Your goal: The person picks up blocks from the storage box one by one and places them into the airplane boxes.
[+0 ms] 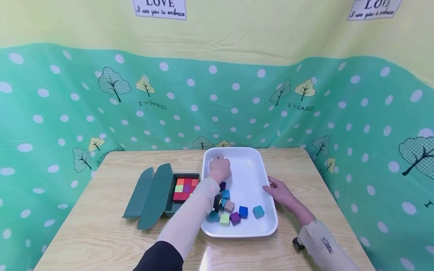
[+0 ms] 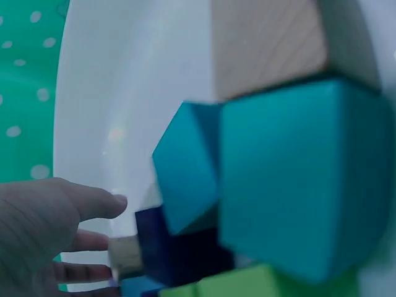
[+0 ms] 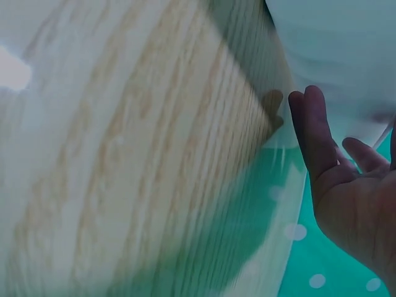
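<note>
My left hand [image 1: 220, 168] reaches down into the far left of a white tray [image 1: 249, 229]. In the left wrist view its thumb and fingers [image 2: 93, 240] are extended and spread, with fingertips beside a small natural-wood cube [image 2: 125, 257]. Closer to that camera are teal cubes [image 2: 278, 179], a dark navy cube [image 2: 179, 253] and a light green cube [image 2: 241, 283]. My right hand [image 1: 281, 192] touches the tray's right rim. The right wrist view shows its fingers [image 3: 312, 124] fairly straight against the tray's outer side.
Left of the tray stands an open dark green box [image 1: 174, 208], its lid flaps [image 1: 154, 199] folded out leftward. Red, orange and other cubes [image 1: 186, 188] fill part of it. Several loose cubes [image 1: 243, 212] lie in the tray's near half. A patterned curtain [image 1: 190, 105] hangs behind the wooden table [image 1: 101, 218].
</note>
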`<state>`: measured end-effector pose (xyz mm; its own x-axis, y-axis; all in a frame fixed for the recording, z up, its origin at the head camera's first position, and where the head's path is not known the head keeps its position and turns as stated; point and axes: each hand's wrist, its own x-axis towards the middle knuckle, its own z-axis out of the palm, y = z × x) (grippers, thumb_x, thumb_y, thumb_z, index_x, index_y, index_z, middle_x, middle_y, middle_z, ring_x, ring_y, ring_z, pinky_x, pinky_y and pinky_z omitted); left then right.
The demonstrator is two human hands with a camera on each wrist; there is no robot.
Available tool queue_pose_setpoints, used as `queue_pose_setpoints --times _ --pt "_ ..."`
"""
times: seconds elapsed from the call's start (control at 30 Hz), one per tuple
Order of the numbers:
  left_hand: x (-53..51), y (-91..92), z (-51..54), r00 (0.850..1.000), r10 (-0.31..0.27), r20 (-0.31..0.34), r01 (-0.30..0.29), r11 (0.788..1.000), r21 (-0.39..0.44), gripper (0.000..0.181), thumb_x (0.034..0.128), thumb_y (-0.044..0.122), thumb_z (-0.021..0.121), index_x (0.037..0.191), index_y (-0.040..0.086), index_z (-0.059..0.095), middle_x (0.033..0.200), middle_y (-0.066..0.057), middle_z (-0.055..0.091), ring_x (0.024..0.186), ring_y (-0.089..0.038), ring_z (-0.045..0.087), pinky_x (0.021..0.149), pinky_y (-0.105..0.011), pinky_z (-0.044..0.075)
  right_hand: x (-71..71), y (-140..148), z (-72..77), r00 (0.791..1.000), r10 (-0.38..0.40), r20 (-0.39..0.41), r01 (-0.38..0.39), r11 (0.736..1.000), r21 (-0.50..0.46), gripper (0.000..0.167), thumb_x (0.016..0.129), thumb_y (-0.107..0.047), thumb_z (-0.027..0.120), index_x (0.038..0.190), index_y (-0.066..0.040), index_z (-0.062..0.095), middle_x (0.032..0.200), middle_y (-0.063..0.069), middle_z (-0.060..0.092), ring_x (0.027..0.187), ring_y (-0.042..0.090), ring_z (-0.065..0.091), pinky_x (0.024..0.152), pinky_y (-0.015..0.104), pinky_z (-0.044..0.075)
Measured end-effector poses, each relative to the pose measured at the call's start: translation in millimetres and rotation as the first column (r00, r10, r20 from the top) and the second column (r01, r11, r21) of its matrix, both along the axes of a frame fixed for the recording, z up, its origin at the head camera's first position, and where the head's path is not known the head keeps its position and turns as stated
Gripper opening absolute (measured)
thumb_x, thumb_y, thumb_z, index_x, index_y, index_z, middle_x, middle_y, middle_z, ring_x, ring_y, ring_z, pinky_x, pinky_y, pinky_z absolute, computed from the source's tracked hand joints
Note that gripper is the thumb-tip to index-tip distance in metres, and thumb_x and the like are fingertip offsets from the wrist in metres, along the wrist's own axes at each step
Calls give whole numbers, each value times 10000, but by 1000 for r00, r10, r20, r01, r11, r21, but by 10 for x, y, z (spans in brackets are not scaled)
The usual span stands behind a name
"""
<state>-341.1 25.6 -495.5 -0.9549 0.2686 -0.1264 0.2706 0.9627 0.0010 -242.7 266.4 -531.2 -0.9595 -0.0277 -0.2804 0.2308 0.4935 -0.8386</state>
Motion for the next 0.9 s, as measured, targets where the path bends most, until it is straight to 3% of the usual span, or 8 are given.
queue_pose_setpoints --times 0.13,0.3,0.5,0.6,0.73,0.8,0.9 --pt "-8 78 -112 999 -9 -40 7 999 -34 232 955 234 521 1038 105 695 1106 -137 541 970 -285 532 669 -393 512 8 -4 -11 1000 -8 8 8 1000 8 580 979 -304 564 1491 -114 370 1171 162 621 1001 269 641 807 386 540" --pt "-58 104 -217 997 29 -77 -25 999 48 197 965 130 537 1063 84 701 1080 -162 557 954 -294 558 621 -385 537 11 -10 -16 1000 -12 12 12 1000 11 593 977 -337 560 1494 -119 367 1178 163 617 1015 275 634 824 398 534" --pt "-85 58 -221 998 22 -60 -17 996 88 192 967 92 534 1046 71 708 1024 -161 612 912 -282 610 617 -398 543 15 -21 -7 1000 -23 6 23 1000 -9 564 981 -298 556 1483 -107 384 1119 156 630 963 261 649 794 390 544" --pt "-85 27 -161 998 4 -66 7 985 171 138 934 50 556 944 68 693 893 -115 641 789 -240 616 584 -361 517 17 -21 -7 1000 -19 10 19 1000 -7 562 982 -301 558 1479 -102 388 1115 154 632 956 253 652 785 382 546" --pt "-61 -12 41 997 -31 -67 53 931 361 55 881 41 607 840 57 641 753 -63 611 626 -173 541 536 -297 459 16 -28 17 1000 -23 9 23 1000 10 573 975 -311 566 1475 -90 392 1107 163 626 946 257 646 776 378 546" --pt "-41 -40 163 997 -44 -62 68 889 453 27 866 69 649 853 50 634 758 -47 606 611 -149 525 533 -273 454 18 -34 35 1000 -28 9 28 999 16 572 972 -309 568 1471 -87 398 1102 165 623 941 257 643 773 376 546" --pt "-7 -107 327 996 -62 -68 89 830 550 135 847 126 719 935 57 644 837 -19 626 662 -115 552 590 -250 473 30 -34 49 999 -32 16 31 999 17 570 973 -305 565 1468 -76 398 1105 174 621 943 262 642 774 379 545"
